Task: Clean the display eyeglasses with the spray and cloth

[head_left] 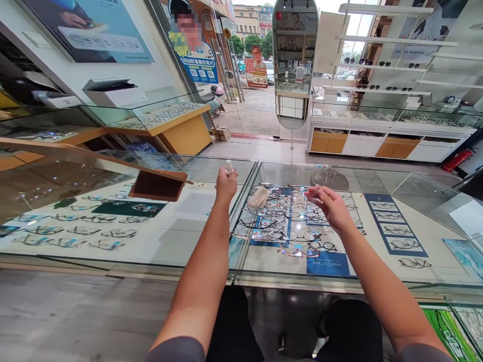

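Observation:
My left hand [227, 182] is wrapped round a small white spray bottle [228, 166], held upright above the glass counter with its top showing. Over the right-hand counter, my right hand [327, 203] is pinched on what looks like a thin-rimmed pair of eyeglasses [312, 193]; the fine frame is hard to make out against the glass. Below and between my hands, several rows of eyeglasses [298, 235] lie close together on the counter. A beige cloth [258, 197] rests at their far left corner.
The glass counter [279, 279] runs across in front of me, with a seam between its two parts. At left stands a brown wooden-framed mirror or panel [158, 186]. More eyeglasses [405, 230] lie inside on a blue strip. A tall oval mirror [295, 65] stands beyond.

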Available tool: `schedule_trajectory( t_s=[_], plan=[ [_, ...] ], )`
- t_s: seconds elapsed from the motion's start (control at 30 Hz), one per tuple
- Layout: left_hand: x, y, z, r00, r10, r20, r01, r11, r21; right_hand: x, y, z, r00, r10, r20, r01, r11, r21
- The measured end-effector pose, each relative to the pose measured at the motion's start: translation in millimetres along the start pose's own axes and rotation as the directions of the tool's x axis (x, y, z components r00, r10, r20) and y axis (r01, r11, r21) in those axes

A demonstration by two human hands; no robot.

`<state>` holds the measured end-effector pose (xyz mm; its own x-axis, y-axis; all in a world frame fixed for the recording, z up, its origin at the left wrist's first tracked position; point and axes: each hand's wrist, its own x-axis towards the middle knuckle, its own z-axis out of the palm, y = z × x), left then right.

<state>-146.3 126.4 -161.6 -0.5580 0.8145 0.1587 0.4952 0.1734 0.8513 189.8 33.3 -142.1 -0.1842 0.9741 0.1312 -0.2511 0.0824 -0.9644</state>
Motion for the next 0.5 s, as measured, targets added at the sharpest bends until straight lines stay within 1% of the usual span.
schedule_trajectory(
  t_s=[0.07, 0.23, 0.5],
  plan=[
    [4.5, -7.5, 0.7, 0.999, -0.041, 0.019, 0.04, 0.997, 0.068, 0.3, 0.3, -0.6, 1.0, 0.003, -0.001, -0.003, 1.0, -0.001],
    [4.9, -20.4, 1.4, 0.997, -0.053, 0.062, 0.046, 0.992, 0.12, 0.6, -0.3, -0.9, 1.0, 0.013, -0.009, -0.013, 1.0, -0.005],
    [3.2, -20.7, 0.8, 0.996, -0.079, 0.038, 0.071, 0.983, 0.167, 1.3, 1.6, -1.2, 1.0, 0.0, -0.008, 0.0, 0.999, -0.044]
  ],
)
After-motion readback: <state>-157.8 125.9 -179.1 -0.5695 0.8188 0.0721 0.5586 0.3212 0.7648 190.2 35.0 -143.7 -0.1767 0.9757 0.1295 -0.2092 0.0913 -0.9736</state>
